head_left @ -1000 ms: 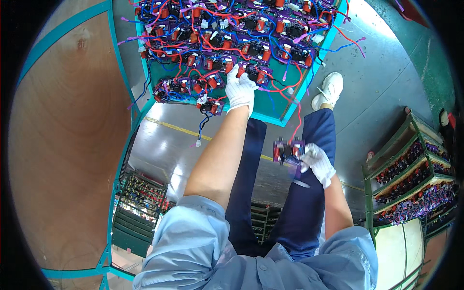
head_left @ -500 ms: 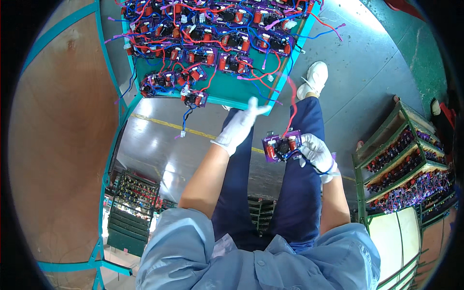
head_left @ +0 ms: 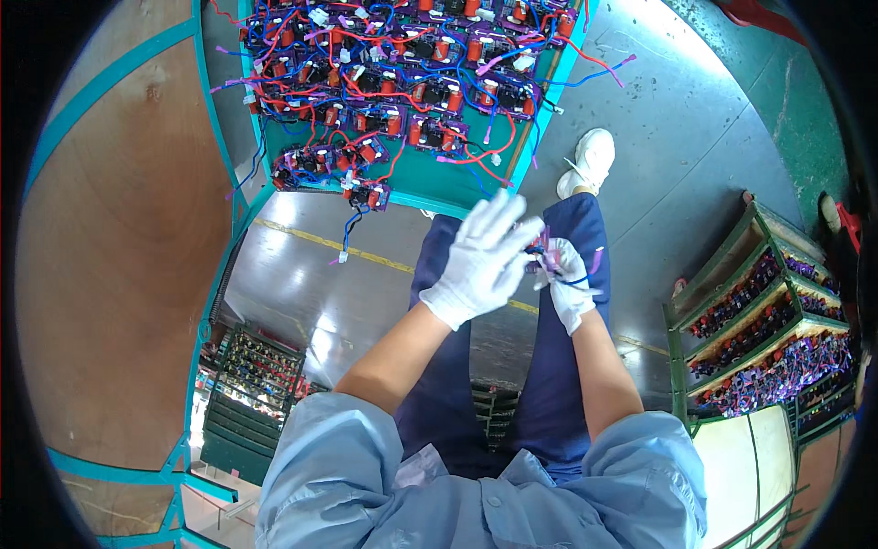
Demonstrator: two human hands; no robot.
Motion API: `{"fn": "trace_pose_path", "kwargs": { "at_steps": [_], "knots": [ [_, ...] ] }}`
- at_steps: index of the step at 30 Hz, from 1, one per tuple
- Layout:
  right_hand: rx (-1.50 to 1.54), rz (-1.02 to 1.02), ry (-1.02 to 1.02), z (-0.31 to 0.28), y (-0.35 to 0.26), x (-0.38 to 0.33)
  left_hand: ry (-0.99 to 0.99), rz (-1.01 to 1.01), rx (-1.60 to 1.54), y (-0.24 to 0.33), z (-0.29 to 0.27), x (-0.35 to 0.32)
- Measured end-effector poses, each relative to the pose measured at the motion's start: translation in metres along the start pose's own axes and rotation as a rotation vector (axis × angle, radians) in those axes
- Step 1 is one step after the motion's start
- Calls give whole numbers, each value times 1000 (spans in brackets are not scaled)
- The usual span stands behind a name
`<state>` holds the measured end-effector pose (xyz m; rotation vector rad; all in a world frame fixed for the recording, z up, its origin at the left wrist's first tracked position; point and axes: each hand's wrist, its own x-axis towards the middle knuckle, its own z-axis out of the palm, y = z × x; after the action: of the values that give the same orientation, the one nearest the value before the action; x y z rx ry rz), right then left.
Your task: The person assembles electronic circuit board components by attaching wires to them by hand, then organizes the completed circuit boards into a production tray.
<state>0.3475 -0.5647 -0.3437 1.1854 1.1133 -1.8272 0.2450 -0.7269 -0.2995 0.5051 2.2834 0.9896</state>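
Note:
My right hand (head_left: 571, 285), in a white glove, is closed on a small purple circuit board (head_left: 546, 245) with red parts. The board is turned edge-on, and much of it is hidden behind my other hand's fingers. A blue wire with a purple tip hangs by my right wrist. My left hand (head_left: 480, 263), also gloved in white, has its fingers spread beside the board and holds nothing; whether its fingertips touch the board I cannot tell. Ahead of both hands is a teal-edged tray (head_left: 430, 188) bearing rows of similar wired boards (head_left: 434, 133).
A brown wooden panel (head_left: 119, 274) in a teal frame stands at the left. At the right a green rack (head_left: 732, 339) holds shelves of more boards. Another rack (head_left: 251, 384) is at the lower left. Loose wires hang over the tray's edges.
My right hand has drawn the board inward and turned it from face-up to edge-on. My left hand has moved right toward it, with its fingers spreading.

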Motion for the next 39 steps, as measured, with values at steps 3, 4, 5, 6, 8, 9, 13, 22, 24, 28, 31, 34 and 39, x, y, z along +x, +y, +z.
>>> {"fn": "trace_pose_path", "kwargs": {
  "at_steps": [3, 4, 5, 6, 8, 9, 13, 22, 24, 28, 31, 34, 39],
  "knots": [
    [95, 32, -43, 7, 0, 19, 316, -594, -751, -40, 22, -25],
    [-12, 25, -8, 10, -1, 21, 373, -796, -925, -58, 26, -29],
    [-122, 13, 26, 11, -5, 24, 433, -996, -1099, -78, 30, -28],
    [38, 74, 13, 0, -1, 31, 383, -1132, -1216, -101, 40, -31],
    [-86, -23, 4, -8, -11, 27, 330, -1136, -1255, -104, 47, -9],
    [-108, -49, -13, -19, -15, 27, 274, -1131, -1293, -101, 49, 5],
    [107, -30, -116, -60, -26, 27, -190, -827, -397, -72, 14, 60],
    [-103, 8, -8, -1, -19, 55, 218, -1338, -1780, -130, 5, 38],
    [-105, -17, 48, 37, -26, 71, 99, -1171, -1623, -148, -1, 26],
    [-16, -155, 92, 56, -17, 109, 17, -1076, -1443, -155, -4, 29],
    [-61, -186, 213, 60, -14, 134, 106, -1272, -1465, -141, -19, 38],
    [-335, -256, 258, 68, -11, 135, 78, -1161, -1379, -143, -22, 32],
    [-190, -206, 267, 80, -14, 120, 410, -1127, -661, -150, -16, 18]
  ]
}}
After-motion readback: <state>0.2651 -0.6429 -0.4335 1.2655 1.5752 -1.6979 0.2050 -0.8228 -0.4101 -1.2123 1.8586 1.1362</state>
